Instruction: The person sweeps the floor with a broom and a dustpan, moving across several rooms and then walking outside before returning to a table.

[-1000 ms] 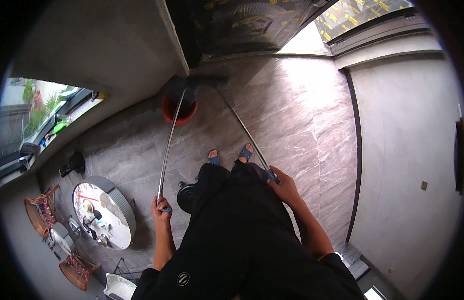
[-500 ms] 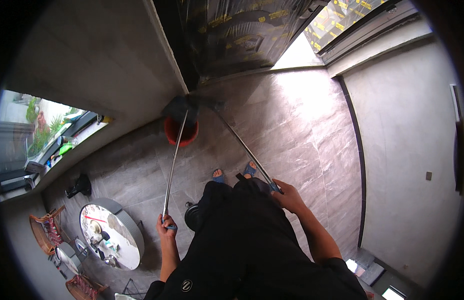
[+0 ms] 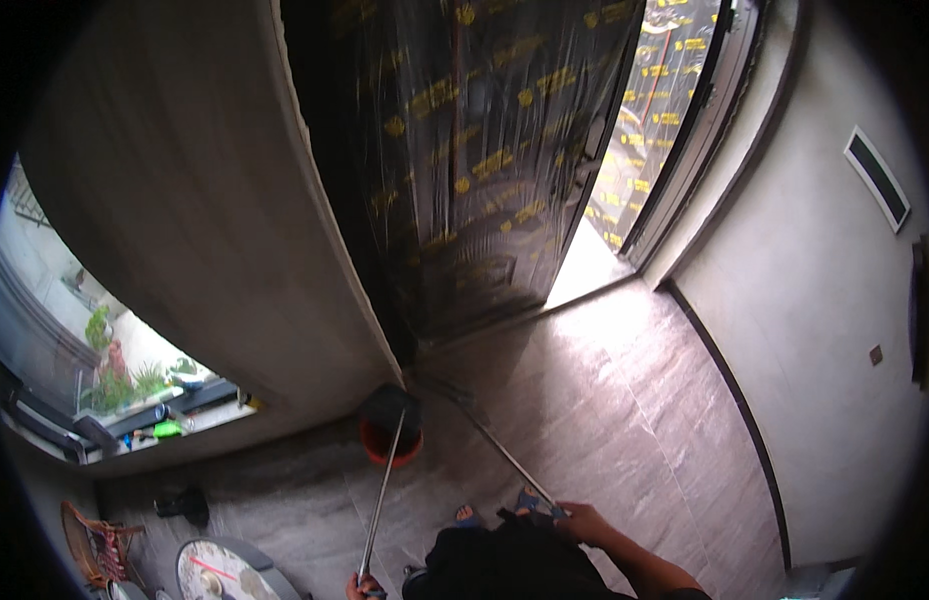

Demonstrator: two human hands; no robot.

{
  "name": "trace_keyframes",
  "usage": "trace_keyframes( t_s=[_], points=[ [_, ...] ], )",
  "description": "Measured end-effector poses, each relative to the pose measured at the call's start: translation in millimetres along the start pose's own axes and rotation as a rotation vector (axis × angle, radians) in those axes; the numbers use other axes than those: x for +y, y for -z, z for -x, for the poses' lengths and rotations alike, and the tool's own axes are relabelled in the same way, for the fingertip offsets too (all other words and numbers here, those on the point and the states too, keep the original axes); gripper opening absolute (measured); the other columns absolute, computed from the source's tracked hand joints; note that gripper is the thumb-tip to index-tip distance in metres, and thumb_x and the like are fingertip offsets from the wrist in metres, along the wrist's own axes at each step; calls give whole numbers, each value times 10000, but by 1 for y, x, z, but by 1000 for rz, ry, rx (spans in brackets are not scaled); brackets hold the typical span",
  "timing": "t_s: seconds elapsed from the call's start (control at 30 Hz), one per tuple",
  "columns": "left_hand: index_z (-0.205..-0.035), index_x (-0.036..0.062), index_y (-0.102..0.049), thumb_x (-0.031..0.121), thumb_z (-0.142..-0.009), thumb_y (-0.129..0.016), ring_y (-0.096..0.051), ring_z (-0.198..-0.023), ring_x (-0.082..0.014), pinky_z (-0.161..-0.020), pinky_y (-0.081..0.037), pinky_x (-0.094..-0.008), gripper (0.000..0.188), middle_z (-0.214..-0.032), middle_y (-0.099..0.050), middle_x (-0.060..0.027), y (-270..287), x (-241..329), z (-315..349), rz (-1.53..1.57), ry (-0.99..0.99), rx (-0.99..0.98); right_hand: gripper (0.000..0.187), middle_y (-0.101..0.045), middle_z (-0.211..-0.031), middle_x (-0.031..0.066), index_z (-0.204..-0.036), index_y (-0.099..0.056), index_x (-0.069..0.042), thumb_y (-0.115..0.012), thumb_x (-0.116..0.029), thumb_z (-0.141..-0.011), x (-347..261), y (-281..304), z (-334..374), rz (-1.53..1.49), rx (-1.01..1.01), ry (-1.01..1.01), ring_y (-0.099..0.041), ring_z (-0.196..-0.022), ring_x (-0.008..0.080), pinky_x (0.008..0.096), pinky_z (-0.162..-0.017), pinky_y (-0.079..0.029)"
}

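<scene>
My left hand (image 3: 365,588), at the lower edge, is closed around the metal pole of a long-handled dustpan (image 3: 389,406). Its dark pan is over the mouth of a red bucket (image 3: 411,448) by the wall corner; whether the pan touches the rim, I cannot tell. My right hand (image 3: 583,524) grips the end of a long metal broom (image 3: 505,451) handle. The dark broom head lies to the right of the bucket, near the foot of the wall, and its bristles are hard to make out in the shade. Both poles slant away from me.
Ahead stands a dark door (image 3: 495,190) wrapped in printed plastic film, with a bright gap on its right. A window sill (image 3: 165,445) with small items runs along the left. A round table (image 3: 230,570) and a wooden chair (image 3: 90,545) are at lower left. Grey tiles cover the floor (image 3: 625,430).
The view has tilted up, so the door shows more and the hands and bucket appear lower. Both hands keep their hold on the poles, and the dustpan stays over the bucket.
</scene>
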State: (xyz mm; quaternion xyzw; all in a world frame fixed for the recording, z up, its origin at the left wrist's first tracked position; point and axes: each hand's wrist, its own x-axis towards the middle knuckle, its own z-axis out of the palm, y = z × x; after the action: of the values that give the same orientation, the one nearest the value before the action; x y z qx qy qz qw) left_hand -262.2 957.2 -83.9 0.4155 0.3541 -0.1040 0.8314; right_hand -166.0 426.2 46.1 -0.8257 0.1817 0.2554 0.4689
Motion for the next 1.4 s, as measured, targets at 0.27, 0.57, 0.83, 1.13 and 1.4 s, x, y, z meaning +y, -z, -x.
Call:
trace_keyframes(
  t_s=[0.27, 0.57, 0.83, 1.13, 1.4],
  points=[
    [-1114, 31, -484, 69, -853, -523, -415, -605, -62, -493, -344, -169, 266, -766, -451, 12, -25, 51, 22, -102, -54, 112, 406, -600, -691, 44, -1224, -594, -99, -617, -94, -818, -20, -14, -1, -284, -73, -172, -526, -526, 110, 256, -448, -415],
    [-1039, 32, -545, 152, -878, -559, -427, -542, -68, -461, -349, -179, 202, -681, -476, 7, -34, 84, 35, -126, -91, 143, 196, -591, -726, 167, -745, -583, -43, -556, -231, -793, 84, -57, -50, 553, 109, 460, -575, -708, 342, 425, -605, -463],
    [-1004, 33, -606, 246, -873, -591, -387, -409, -69, -350, -305, -217, 251, -606, -536, -22, -129, 175, 130, -613, -255, 183, 214, -593, -745, 190, -753, -609, -44, -526, -233, -811, 55, -60, -35, 421, -10, 186, -573, -747, 384, 469, -638, -455],
    [-1048, 21, -598, 120, -793, -566, -526, -590, -126, -545, -443, -271, 276, -735, -617, -49, -202, 163, 68, -1036, -473, -200, 324, -583, -847, 208, -877, -562, -23, -684, -219, -649, 102, -25, -17, 358, 237, 671, -554, -776, 405, 448, -663, -462],
    [-867, 34, -635, 214, -784, -562, -590, -639, -231, -595, -462, -392, 211, -701, -616, -134, -322, 106, 13, -1515, -769, -389, 160, -570, -760, 164, -848, -577, -26, -646, -135, -754, 54, 38, -28, -825, 138, -20, -550, -682, 314, 379, -618, -479]
  ],
)
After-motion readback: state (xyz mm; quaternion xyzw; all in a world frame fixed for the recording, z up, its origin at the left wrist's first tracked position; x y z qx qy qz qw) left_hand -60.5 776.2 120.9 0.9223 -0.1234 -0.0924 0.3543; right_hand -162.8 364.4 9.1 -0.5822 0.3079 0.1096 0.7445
